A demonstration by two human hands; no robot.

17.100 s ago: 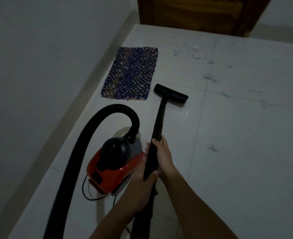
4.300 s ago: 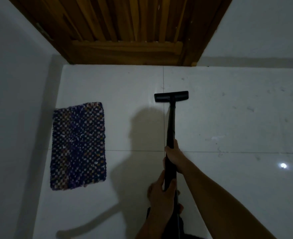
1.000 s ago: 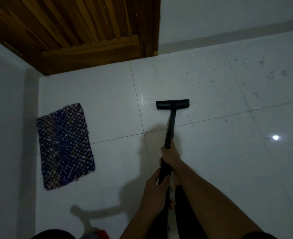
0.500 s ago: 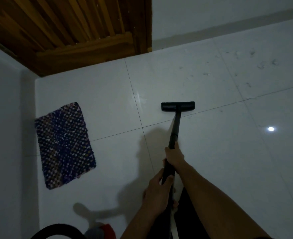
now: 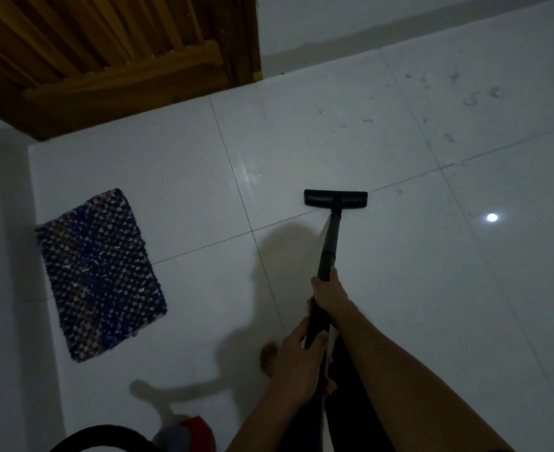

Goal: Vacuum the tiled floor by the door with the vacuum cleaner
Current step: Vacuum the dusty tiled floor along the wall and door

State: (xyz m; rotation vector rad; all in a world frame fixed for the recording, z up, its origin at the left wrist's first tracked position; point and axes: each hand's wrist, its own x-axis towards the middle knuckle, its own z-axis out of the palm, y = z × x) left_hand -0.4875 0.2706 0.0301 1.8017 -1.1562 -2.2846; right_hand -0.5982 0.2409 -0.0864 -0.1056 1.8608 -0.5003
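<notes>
Both hands grip the black vacuum wand. My right hand holds it higher up the tube, and my left hand holds it lower, near my body. The flat black floor nozzle rests on the white tiled floor at a grout line, right of centre. The wooden door stands at the top left. Dust and hair scraps lie on the tiles at the upper right. The red and grey vacuum body and its black hose peek in at the bottom edge.
A woven purple-blue mat lies on the floor by the left wall. A white wall with a grey skirting runs along the top right. A ceiling light reflection glints on the tiles. My bare foot shows beside the left hand.
The nozzle has slid rightward across the tiles, away from the mat and door, over the last second. Both hands keep their grip on the wand.
</notes>
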